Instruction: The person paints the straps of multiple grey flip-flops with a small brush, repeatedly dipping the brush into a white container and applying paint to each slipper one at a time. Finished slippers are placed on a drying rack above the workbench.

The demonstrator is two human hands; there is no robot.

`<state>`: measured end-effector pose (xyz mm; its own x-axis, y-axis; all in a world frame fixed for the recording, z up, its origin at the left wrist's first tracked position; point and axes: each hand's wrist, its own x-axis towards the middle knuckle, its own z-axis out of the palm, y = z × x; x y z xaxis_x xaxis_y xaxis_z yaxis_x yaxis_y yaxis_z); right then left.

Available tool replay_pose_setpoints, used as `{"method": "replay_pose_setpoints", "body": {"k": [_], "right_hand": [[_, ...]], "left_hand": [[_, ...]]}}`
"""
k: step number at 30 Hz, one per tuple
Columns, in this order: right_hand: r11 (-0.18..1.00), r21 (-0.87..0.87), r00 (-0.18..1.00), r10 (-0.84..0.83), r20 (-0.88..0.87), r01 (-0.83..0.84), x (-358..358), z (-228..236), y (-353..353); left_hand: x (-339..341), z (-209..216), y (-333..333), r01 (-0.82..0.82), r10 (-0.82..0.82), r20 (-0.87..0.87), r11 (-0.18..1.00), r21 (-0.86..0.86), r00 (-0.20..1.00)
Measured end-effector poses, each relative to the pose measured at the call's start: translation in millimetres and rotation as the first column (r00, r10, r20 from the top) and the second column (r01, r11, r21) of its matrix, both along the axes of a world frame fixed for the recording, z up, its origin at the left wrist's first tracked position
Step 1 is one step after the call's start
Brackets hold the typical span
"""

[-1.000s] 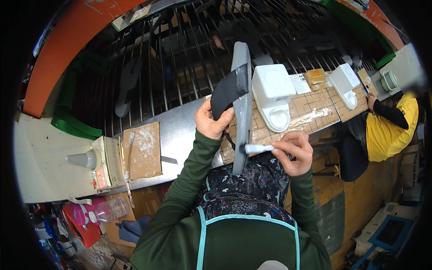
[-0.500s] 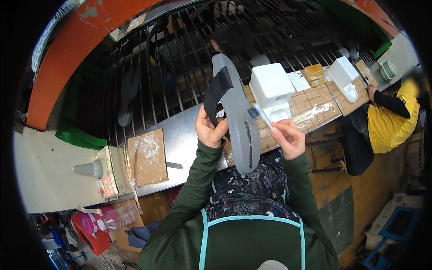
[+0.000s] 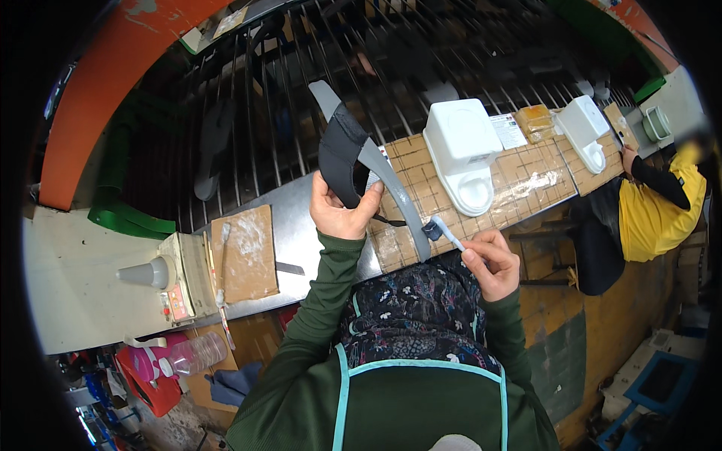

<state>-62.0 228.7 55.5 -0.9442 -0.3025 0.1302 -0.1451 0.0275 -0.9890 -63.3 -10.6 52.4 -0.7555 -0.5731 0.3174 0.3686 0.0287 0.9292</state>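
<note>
My left hand (image 3: 340, 210) grips a sandal (image 3: 402, 204) with a grey sole and a wide black strap (image 3: 342, 156), raised above the bench. The sole is turned nearly edge-on, its upper end pointing away to the left. My fingers are at the strap, partly hidden by it. Between thumb and fingers of my right hand (image 3: 492, 267) is a small brush (image 3: 453, 237) with a pale handle and a dark head. That head is right beside the sole's lower end; I cannot tell whether they touch.
On the cardboard-covered bench (image 3: 530, 188) stand a white dispenser (image 3: 462, 150), an amber block (image 3: 535, 120) and a second white dispenser (image 3: 583, 128). Metal rollers (image 3: 286, 98) run behind, carrying grey soles. Left lies a stained cardboard sheet (image 3: 248, 252). A co-worker in yellow (image 3: 662, 210) sits right.
The sandal has tilted from showing its sole's flat face to nearly edge-on, and its top has swung left. My right hand with the brush has moved down toward me.
</note>
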Motion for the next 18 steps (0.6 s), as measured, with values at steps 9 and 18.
{"method": "replay_pose_setpoints", "body": {"k": [9, 18], "right_hand": [[0.977, 0.171, 0.962, -0.077, -0.263, 0.125, -11.2, -1.3, -5.3], [0.934, 0.222, 0.873, -0.152, -0.464, 0.280, -26.3, 10.7, -12.9]], "left_hand": [[5.6, 2.0, 4.1, -0.085, 0.098, 0.054, 0.975, -0.203, 0.994], [8.3, 6.2, 7.0, -0.074, 0.093, 0.053, 0.955, -0.288, 0.994]]}}
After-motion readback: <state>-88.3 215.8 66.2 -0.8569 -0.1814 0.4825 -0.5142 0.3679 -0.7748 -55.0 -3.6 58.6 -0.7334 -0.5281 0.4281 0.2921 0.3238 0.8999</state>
